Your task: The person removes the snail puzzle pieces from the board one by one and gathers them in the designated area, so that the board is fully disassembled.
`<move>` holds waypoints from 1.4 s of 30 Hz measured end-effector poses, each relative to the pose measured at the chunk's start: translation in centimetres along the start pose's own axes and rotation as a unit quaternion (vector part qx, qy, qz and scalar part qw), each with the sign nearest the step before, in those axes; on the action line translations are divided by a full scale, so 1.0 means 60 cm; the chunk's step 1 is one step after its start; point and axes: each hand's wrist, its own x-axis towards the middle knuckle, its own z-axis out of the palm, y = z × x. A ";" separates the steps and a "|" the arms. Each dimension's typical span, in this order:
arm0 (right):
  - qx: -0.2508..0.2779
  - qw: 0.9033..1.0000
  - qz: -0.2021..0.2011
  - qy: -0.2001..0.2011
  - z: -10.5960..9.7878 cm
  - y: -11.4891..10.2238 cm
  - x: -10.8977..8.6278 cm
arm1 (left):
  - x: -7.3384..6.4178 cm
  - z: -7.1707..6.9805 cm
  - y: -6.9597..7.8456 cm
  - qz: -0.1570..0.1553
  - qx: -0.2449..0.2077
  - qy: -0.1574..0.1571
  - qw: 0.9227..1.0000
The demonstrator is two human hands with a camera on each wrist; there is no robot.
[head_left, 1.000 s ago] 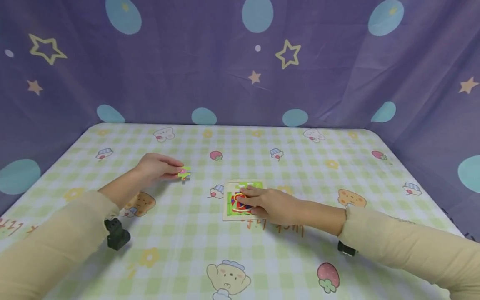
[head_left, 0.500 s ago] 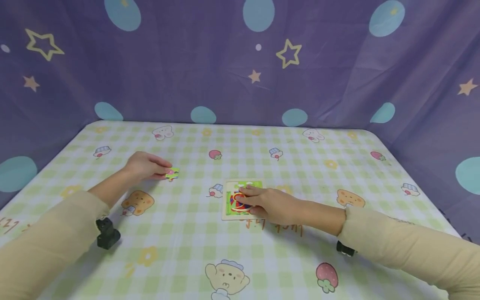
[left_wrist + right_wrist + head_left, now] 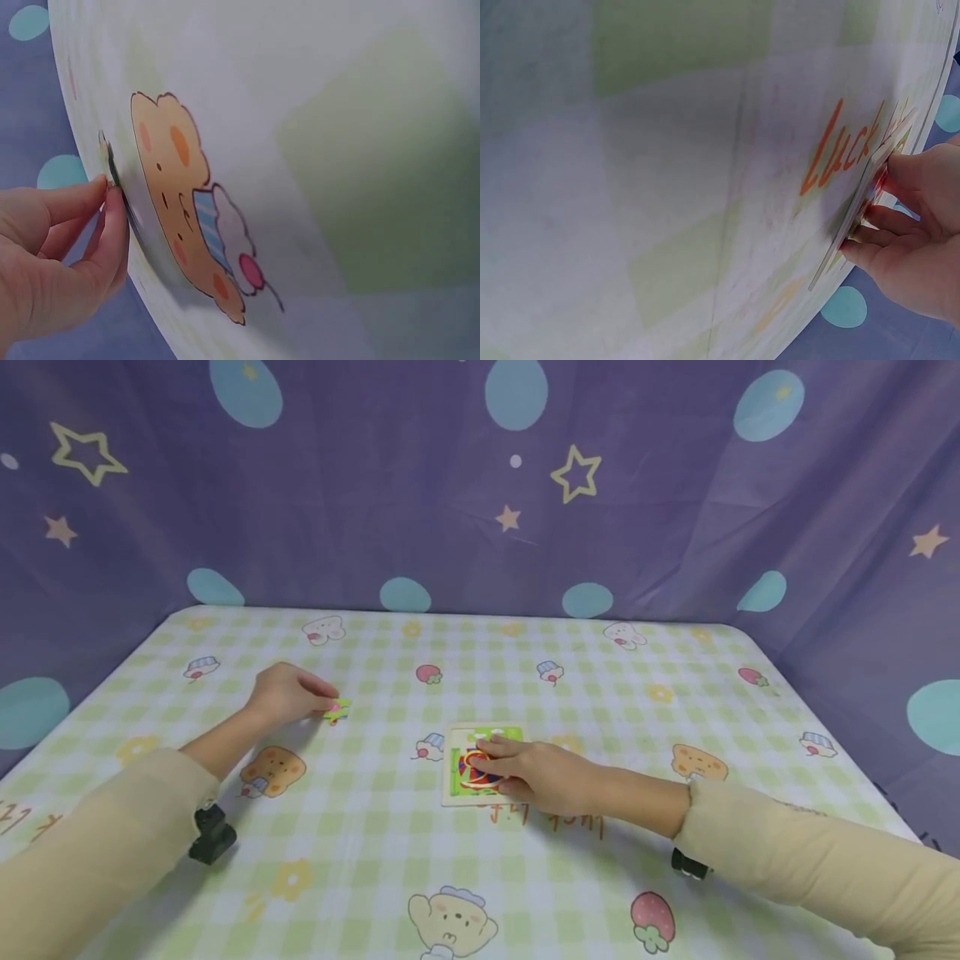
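My left hand (image 3: 288, 695) pinches a small jigsaw puzzle piece (image 3: 340, 712), green with some pink, between thumb and fingertips. The piece is low over the left part of the table. Seen nearly edge-on in the left wrist view, the piece (image 3: 106, 154) shows as a thin sliver beyond the fingertips. At the middle of the table lies a square puzzle board (image 3: 447, 770) with a pale wooden border and a green, red and blue picture. My right hand (image 3: 546, 774) rests on it with fingers spread, hiding its right side. In the right wrist view, the fingertips touch the board (image 3: 861, 196).
A green-and-white checked cloth (image 3: 375, 835) with printed cartoon figures covers the table. Behind it hangs a purple curtain (image 3: 420, 485) with stars and blue ovals. Dark camera mounts sit under the left wrist (image 3: 212, 837) and the right wrist (image 3: 688, 863).
My left hand has moved left, away from the puzzle board, carrying the puzzle piece, mostly in the first half second. The right hand has stayed on the board.
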 end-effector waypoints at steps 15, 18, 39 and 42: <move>0.001 1.000 -0.003 0.003 0.002 0.000 -0.001 | -0.001 0.002 -0.005 0.027 0.045 0.000 0.999; 0.003 1.000 -0.005 0.003 0.000 0.001 -0.001 | -0.001 0.002 -0.005 0.032 0.048 0.003 0.998; 0.000 1.000 -0.009 0.020 0.003 0.003 -0.003 | -0.010 0.019 0.053 0.038 0.036 -0.034 0.998; 0.002 1.000 -0.009 0.021 0.003 0.003 -0.005 | -0.014 0.036 0.072 0.039 0.027 -0.052 0.997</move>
